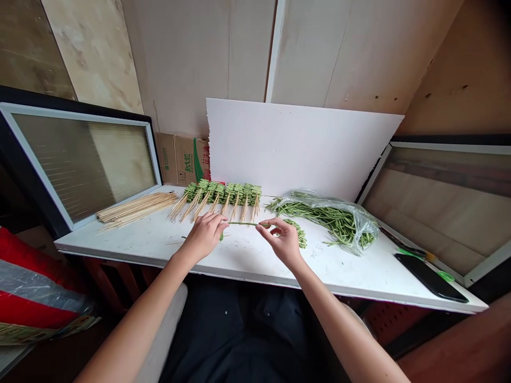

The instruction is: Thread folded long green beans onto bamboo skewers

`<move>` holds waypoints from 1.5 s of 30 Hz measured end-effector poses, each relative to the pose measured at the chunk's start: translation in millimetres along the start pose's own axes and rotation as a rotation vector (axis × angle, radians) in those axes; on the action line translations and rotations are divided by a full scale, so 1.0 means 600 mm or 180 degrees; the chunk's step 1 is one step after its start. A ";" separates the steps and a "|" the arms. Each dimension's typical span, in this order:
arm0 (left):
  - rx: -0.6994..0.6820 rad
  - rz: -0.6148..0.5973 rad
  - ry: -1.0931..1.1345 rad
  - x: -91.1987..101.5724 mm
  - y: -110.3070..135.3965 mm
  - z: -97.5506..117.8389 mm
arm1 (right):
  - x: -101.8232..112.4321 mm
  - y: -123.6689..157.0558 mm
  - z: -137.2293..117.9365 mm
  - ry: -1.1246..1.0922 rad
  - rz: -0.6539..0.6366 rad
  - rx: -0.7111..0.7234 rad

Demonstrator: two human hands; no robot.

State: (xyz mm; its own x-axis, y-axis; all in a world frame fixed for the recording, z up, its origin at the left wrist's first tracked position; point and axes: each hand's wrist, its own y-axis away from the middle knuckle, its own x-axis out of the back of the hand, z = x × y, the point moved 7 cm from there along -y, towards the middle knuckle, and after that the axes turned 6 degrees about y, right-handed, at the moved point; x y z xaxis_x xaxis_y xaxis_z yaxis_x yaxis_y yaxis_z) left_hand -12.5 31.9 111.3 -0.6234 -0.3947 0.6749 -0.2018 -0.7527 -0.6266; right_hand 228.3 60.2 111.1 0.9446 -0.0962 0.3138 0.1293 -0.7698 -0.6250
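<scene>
A thin green bean (241,223) is stretched level between my two hands above the white table. My left hand (205,234) pinches its left end, and a short green piece (221,235) shows by those fingertips. On the other end, my right hand (281,238) closes thumb and forefinger. Partly behind the right hand lies a pile of cut bean pieces (297,234). Just beyond my hands, several skewers of folded green beans (223,192) lie in a row, their bare stick ends pointing toward me.
A bundle of bare bamboo skewers (138,208) lies at left. To the right, a clear plastic bag (361,229) holds long green beans (331,213). A black phone (430,276) and scissors (403,243) lie at far right. A cardboard box (179,157) and white board (299,146) stand behind.
</scene>
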 end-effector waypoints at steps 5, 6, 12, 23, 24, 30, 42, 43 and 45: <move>0.0417 -0.0116 0.1199 -0.036 0.005 0.017 | -0.022 0.014 0.001 -0.0281 -0.0056 -0.0099; 0.0465 -0.0084 0.1435 -0.041 0.005 0.024 | -0.026 0.017 0.001 -0.0333 -0.0074 -0.0136; 0.0542 -0.0076 0.1998 -0.050 0.007 0.052 | -0.047 0.027 0.006 -0.0562 -0.0247 -0.0302; 0.0200 0.0018 0.1316 -0.036 0.005 0.049 | -0.038 0.021 0.003 -0.0237 -0.0420 0.0007; 0.0182 0.0002 0.1288 -0.036 0.005 0.049 | -0.036 0.020 0.002 -0.0192 -0.0424 0.0060; 0.0145 -0.0148 0.1070 -0.036 0.007 0.048 | -0.035 0.021 -0.008 0.0134 -0.0562 0.0432; 0.0032 -0.0365 0.0955 -0.044 0.014 0.046 | -0.035 0.028 -0.042 0.0764 -0.0709 0.1168; 0.0027 -0.0358 0.0937 -0.043 0.014 0.047 | -0.035 0.028 -0.042 0.0828 -0.0698 0.1215; 0.0014 -0.0338 0.0928 -0.043 0.015 0.050 | -0.035 0.030 -0.042 0.0929 -0.0641 0.1312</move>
State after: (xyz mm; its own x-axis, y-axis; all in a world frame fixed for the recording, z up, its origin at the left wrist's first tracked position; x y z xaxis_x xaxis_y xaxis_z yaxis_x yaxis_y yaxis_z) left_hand 24.6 19.5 100.3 -0.7896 -0.1466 0.5959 -0.2744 -0.7842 -0.5565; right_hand 203.1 32.5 111.1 0.7734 -0.1887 0.6052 0.4623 -0.4854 -0.7421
